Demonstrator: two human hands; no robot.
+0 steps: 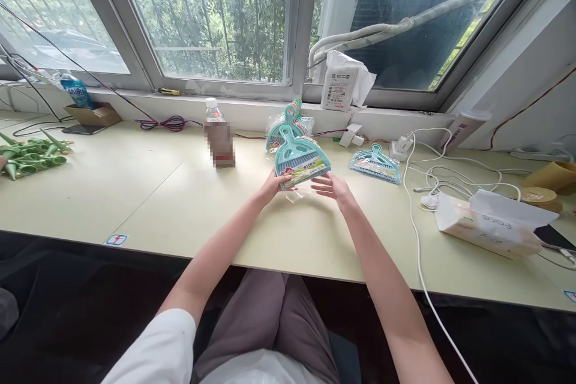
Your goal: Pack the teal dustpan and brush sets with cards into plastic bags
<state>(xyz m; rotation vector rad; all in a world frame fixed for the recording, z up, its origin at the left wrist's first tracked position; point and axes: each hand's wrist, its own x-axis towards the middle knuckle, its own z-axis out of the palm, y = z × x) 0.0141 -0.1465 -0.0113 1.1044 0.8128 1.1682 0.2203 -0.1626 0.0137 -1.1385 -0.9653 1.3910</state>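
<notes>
A teal mini dustpan-and-brush set (299, 159) in clear wrapping sits in front of me on the pale table (171, 204). My left hand (275, 183) grips its lower left corner. My right hand (332, 186) hovers just right of the set, fingers spread, touching the loose clear wrap at most. Behind it leans a stack of more wrapped dustpan sets (288, 123) against the sill. Another wrapped teal set (375, 163) lies flat to the right.
A drink bottle (218, 135) stands left of the sets. White chargers and cables (427, 174) trail across the right side, beside a tissue pack (488, 225) and tape rolls (546, 186). Green plastic pieces (31, 156) lie far left. A white parcel (342, 81) rests on the sill.
</notes>
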